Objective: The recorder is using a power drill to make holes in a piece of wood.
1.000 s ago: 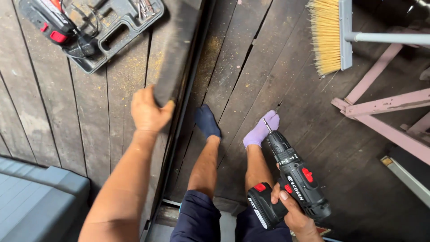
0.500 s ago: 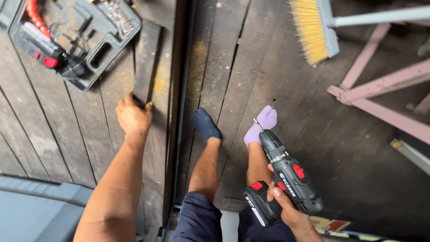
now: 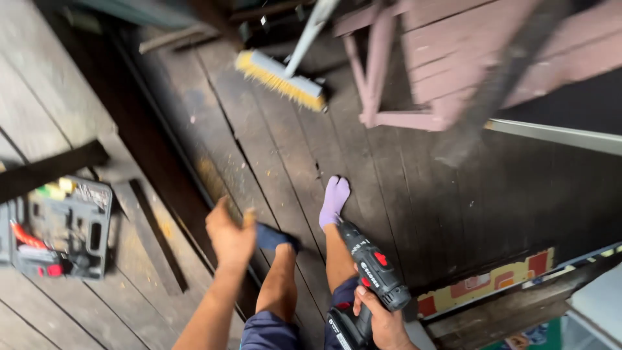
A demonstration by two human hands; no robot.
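The right hand [image 3: 382, 321] grips a black cordless drill [image 3: 368, 279]; the left hand [image 3: 230, 236] hovers empty, fingers loosely spread, near a grey tool case [image 3: 71, 227] on the plank floor [image 3: 414, 207].

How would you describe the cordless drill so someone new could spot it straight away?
Start at the dark wooden plank floor and go to the bottom centre, below the foot in the lilac sock. The black cordless drill with red buttons sits in the right hand, its tip pointing toward that sock.

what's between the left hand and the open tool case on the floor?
Head view: a loose dark wood strip lies on the planks between the left hand and the tool case; nothing else.
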